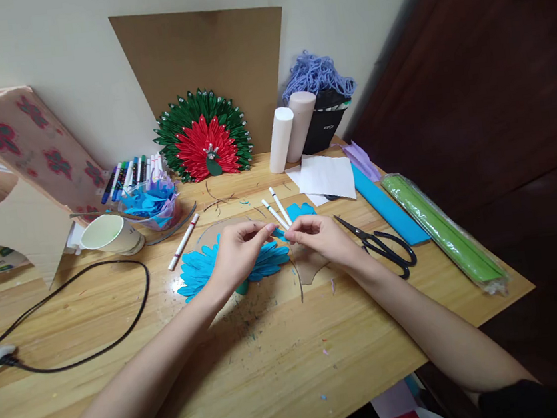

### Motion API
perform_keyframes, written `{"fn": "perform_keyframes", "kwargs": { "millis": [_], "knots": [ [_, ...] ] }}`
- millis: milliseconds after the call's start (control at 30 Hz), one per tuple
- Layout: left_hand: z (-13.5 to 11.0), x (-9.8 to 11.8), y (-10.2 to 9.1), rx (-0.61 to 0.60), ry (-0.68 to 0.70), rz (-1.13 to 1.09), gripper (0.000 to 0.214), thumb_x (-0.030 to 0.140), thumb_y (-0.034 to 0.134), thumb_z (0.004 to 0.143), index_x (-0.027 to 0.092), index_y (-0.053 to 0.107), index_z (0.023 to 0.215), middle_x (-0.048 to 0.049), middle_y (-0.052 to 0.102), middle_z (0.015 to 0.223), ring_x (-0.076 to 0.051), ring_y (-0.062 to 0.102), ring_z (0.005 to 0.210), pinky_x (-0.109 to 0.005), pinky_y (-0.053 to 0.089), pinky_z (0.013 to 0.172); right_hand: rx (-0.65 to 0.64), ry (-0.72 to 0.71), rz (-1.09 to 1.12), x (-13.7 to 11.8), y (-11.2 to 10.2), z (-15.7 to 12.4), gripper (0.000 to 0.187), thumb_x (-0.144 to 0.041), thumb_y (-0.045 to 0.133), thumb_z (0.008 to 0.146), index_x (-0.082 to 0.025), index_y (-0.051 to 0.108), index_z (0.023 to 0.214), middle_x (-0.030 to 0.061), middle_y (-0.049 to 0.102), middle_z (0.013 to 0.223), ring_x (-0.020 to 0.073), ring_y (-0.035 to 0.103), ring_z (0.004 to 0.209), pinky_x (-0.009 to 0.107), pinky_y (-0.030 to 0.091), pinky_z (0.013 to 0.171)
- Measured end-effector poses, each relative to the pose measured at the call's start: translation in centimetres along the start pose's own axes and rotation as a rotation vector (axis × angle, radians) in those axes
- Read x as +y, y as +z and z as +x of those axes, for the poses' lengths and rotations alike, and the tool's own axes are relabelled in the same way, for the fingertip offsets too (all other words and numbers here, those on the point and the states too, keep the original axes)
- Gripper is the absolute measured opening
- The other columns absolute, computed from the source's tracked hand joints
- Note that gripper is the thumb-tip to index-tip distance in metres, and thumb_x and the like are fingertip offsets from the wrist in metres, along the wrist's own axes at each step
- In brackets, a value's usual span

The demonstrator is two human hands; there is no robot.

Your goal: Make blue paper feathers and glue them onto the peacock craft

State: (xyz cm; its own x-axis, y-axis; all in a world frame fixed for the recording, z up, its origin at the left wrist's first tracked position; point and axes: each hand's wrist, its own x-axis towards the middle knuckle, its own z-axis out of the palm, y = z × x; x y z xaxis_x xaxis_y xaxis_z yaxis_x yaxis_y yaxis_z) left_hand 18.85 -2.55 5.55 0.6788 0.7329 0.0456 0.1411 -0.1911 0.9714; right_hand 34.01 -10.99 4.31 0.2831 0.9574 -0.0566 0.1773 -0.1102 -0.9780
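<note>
A small piece of blue crepe paper point(280, 234) is pinched between the fingertips of my left hand point(240, 248) and my right hand point(318, 237). Beneath my left hand lies a fan of blue paper petals point(198, 272) on a piece of cardboard, partly hidden by that hand. Some green point(242, 288) shows at the fan's lower edge. Just beyond my right hand are more blue paper point(301, 210) and two white markers point(279, 207). Black-handled scissors point(383, 244) rest to the right of that hand. Another white marker point(184, 242) lies left of the fan.
A green and red paper peacock point(207, 136) stands against a cardboard sheet point(205, 49). A paper cup point(112, 235) and a bowl of blue scraps point(152, 206) are at left, near a black cable point(149, 284). Rolled green paper point(442, 234) lies at the right edge.
</note>
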Motion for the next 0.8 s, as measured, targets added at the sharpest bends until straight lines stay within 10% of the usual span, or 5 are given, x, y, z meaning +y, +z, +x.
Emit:
{"fn": "perform_keyframes", "kwargs": {
  "millis": [267, 433, 800],
  "knots": [
    [0.5, -0.5, -0.2, -0.020, -0.059, 0.012, 0.040, 0.047, 0.050, 0.079, 0.011, 0.066, 0.073, -0.0084, 0.068, 0.073, -0.016, 0.061, 0.071, -0.026, 0.045, 0.067, 0.066, -0.081, -0.083, 0.5, 0.2, 0.1, 0.017, -0.033, 0.065, 0.070, -0.016, 0.062, 0.066, 0.0003, 0.061, 0.065, 0.0118, 0.054, 0.060, 0.026, 0.042, 0.059],
    [0.6, -0.4, -0.2, -0.132, -0.319, -0.138, 0.056, 0.060, 0.045, 0.075, 0.009, 0.068, 0.072, -0.0121, 0.069, 0.073, -0.018, 0.063, 0.066, -0.028, 0.046, 0.064, 0.206, -0.419, -0.348, 0.6, 0.3, -0.5, 0.011, -0.029, 0.063, 0.076, -0.020, 0.066, 0.071, 0.0021, 0.064, 0.073, 0.0148, 0.056, 0.071, 0.030, 0.044, 0.070],
    [0.4, 0.0, -0.5, -0.171, -0.339, -0.118, 0.027, 0.040, 0.063, 0.070, 0.015, 0.068, 0.066, -0.0051, 0.067, 0.067, -0.010, 0.056, 0.059, -0.022, 0.044, 0.060, 0.210, -0.820, -0.693, 0.7, -0.5, -0.9, 0.017, -0.020, 0.059, 0.079, -0.027, 0.068, 0.091, 0.0018, 0.068, 0.087, 0.0177, 0.057, 0.082, 0.034, 0.046, 0.075]
  ]
}}
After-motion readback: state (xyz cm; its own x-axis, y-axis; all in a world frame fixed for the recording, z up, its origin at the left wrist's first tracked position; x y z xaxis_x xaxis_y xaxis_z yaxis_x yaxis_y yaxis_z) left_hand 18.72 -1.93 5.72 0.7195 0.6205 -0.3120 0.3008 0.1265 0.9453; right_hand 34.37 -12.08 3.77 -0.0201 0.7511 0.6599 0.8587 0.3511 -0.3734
